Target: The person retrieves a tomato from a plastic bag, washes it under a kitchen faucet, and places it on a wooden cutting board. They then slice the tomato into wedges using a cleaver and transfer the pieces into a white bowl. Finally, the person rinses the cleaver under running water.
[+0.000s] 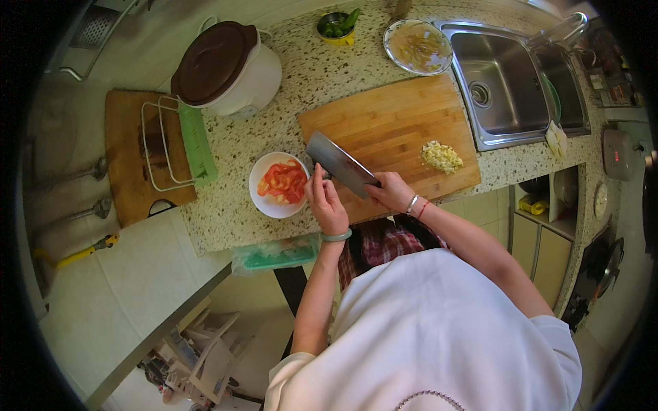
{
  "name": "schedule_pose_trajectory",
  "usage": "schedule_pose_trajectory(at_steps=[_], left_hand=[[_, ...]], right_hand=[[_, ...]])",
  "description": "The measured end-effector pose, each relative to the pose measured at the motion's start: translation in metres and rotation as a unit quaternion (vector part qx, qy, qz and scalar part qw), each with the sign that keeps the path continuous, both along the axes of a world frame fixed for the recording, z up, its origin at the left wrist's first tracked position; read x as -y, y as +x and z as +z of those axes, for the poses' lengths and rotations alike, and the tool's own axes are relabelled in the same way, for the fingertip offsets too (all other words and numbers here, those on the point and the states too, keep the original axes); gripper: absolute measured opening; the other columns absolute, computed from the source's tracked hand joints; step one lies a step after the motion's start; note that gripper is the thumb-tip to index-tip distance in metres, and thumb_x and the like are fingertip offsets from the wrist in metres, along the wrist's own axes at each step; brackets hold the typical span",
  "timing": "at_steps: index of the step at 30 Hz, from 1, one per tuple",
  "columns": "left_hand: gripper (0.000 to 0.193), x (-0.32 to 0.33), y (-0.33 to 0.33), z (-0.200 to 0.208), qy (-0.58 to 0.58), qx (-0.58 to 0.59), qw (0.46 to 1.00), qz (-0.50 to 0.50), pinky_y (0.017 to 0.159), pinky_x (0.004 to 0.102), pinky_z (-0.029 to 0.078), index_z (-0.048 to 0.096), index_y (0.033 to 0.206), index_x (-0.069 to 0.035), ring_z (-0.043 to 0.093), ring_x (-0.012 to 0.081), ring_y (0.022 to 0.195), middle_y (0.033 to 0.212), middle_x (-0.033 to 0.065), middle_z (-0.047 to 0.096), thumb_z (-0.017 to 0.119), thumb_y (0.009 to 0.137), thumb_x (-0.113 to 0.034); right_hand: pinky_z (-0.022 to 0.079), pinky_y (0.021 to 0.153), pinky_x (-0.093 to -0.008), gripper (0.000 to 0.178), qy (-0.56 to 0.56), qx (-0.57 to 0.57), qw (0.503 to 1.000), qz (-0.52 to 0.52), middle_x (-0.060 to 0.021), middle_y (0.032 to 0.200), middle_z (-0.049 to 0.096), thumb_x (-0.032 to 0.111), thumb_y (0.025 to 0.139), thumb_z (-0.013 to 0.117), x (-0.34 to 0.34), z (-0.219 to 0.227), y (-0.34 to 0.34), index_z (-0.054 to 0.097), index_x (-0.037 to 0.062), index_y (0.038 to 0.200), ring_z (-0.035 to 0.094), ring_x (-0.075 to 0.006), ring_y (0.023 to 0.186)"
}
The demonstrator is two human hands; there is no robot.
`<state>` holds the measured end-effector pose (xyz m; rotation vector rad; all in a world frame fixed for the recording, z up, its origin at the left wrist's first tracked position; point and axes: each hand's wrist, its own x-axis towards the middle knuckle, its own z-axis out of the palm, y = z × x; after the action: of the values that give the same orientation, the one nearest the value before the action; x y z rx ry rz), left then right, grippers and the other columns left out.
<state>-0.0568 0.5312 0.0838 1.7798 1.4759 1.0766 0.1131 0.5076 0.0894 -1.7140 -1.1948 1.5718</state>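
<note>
Speckled worktop (240, 144): right hand (392, 192) grips the cleaver (340, 164), left hand (326, 202) loosely open beside the tomato plate (277, 185), seemingly mid-transfer; scraping needs a steady tilt.

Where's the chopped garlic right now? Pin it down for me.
In the head view, the chopped garlic lies in a small pile on the right part of the wooden cutting board, near the sink.

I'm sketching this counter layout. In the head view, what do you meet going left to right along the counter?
Small wooden board with a wire rack → white cooker with a brown lid → white plate of tomato pieces → left hand → right hand holding a cleaver → chopped garlic → sink.
</note>
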Motion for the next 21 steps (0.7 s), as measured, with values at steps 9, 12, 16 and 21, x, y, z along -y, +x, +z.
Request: schedule_pose_trajectory(at_steps=[9,12,16,21], left_hand=[[0.038,-0.004,0.003,-0.005,-0.016,0.022,0.999,0.019,0.090,0.0358,0.046,0.048,0.135,-0.005,0.054,0.0244,0.105,0.119,0.0125,0.053,0.046,0.098,-0.007],[0.036,-0.009,0.005,-0.007,-0.007,-0.003,1.000,0.011,0.092,0.0362,0.045,0.050,0.133,-0.004,0.054,0.0264,0.110,0.123,0.0136,0.054,0.047,0.097,-0.007],[0.034,-0.019,0.016,-0.005,0.022,-0.034,0.999,-0.010,0.094,0.0363,0.045,0.053,0.131,-0.004,0.055,0.0283,0.113,0.126,0.0149,0.055,0.048,0.097,-0.007],[0.033,-0.029,0.036,0.002,0.002,-0.025,1.000,-0.010,0.094,0.0361,0.046,0.053,0.130,-0.004,0.054,0.0289,0.114,0.125,0.0152,0.055,0.049,0.097,-0.008]], right_hand=[[0.049,0.058,-0.0375,0.020,0.050,0.102,0.993,-0.045,-0.0185,0.065,0.063,0.018,0.086,0.065,-0.023,-0.006,0.035,0.067,-0.0019,0.087,0.064,-0.0247,0.058],[0.049,0.058,-0.0381,0.019,0.039,0.116,0.991,-0.054,-0.0190,0.066,0.063,0.018,0.085,0.066,-0.030,0.003,0.059,0.068,-0.0012,0.087,0.062,-0.0278,0.057],[0.049,0.058,-0.0392,0.021,0.031,0.160,0.986,-0.028,-0.0189,0.066,0.063,0.019,0.085,0.066,-0.037,0.005,0.094,0.068,-0.0020,0.086,0.060,-0.0306,0.057],[0.048,0.054,-0.0357,0.025,-0.023,0.179,0.983,-0.033,-0.0150,0.063,0.063,0.022,0.088,0.065,-0.033,0.003,0.143,0.068,-0.0023,0.083,0.059,-0.0223,0.052]])
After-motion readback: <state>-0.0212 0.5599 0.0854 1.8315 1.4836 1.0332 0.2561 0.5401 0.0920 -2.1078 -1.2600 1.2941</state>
